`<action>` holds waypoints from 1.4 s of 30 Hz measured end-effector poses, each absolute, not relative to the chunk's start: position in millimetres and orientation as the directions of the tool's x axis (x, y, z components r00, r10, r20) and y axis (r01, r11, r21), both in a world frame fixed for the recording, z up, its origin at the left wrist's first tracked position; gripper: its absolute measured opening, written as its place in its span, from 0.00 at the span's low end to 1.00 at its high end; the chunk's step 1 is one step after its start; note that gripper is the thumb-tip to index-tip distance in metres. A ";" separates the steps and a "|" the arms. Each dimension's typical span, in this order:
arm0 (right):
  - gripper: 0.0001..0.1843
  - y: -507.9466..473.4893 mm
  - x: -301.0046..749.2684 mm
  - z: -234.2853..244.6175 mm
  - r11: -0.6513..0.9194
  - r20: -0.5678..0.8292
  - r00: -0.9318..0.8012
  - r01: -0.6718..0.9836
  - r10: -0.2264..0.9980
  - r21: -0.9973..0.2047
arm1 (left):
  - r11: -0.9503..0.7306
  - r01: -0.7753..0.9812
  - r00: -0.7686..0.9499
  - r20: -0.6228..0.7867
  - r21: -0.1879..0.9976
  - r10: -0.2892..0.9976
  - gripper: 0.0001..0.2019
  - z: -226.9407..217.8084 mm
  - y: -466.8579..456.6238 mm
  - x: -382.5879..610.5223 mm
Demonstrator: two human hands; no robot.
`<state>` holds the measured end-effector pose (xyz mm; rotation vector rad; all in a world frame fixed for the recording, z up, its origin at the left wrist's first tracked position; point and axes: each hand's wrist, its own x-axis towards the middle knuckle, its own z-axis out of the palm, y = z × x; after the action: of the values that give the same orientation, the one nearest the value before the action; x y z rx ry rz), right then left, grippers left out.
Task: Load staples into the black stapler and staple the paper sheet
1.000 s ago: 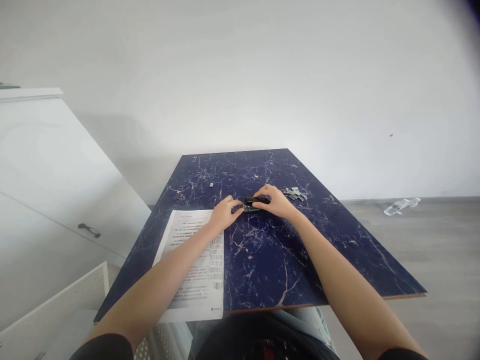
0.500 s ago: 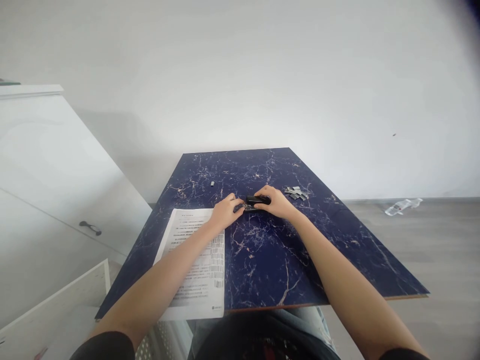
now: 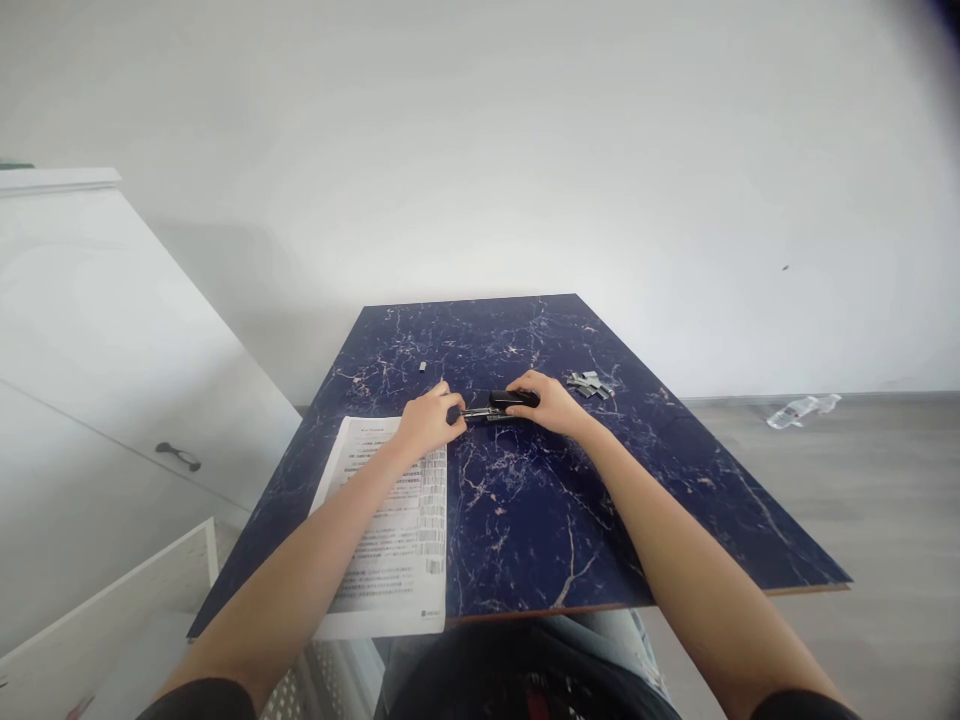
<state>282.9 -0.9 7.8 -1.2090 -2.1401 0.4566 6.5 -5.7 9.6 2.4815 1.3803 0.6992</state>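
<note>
A black stapler (image 3: 513, 398) lies on the blue marbled table, its metal staple tray (image 3: 475, 412) drawn out to the left. My right hand (image 3: 549, 404) is closed around the stapler's right part, thumb and fingers on either side. My left hand (image 3: 433, 420) pinches the dark end of the tray. Under my left wrist and forearm is a sheaf of printed paper (image 3: 390, 570). Several staple strips (image 3: 590, 384) sit in a small pile beyond my right hand. One single staple strip (image 3: 422, 367) lies apart, beyond my left hand.
The table (image 3: 517, 550) stands against a white wall, its near edge at my lap. To the left is a white cabinet (image 3: 112, 330) with a dark handle (image 3: 178, 456). A clear plastic piece (image 3: 802, 410) lies on the floor at right.
My left hand has moved left, away from my right hand, and the metal tray now sticks further out of the stapler. My right hand has stayed in place on the stapler.
</note>
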 end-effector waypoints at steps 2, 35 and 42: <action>0.14 -1.3 283.1 7.9 0.517 0.351 -0.380 0.636 0.856 -0.573 | -0.545 0.699 0.438 0.325 0.462 0.838 0.06 11.4 -6.6 4.9; 0.13 -1.7 281.0 5.7 0.523 0.349 -0.390 0.642 0.852 -0.560 | -0.449 0.230 0.216 0.404 0.864 0.889 0.11 -16.6 -0.7 15.0; 0.13 -2.6 280.8 6.5 0.516 0.339 -0.388 0.635 0.857 -0.576 | -0.472 0.187 0.223 0.431 0.861 0.874 0.09 -15.0 3.4 12.8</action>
<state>280.8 -2.6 6.5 -1.2108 -2.1496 0.4743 12.8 3.4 -15.0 1.8178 0.9827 1.2838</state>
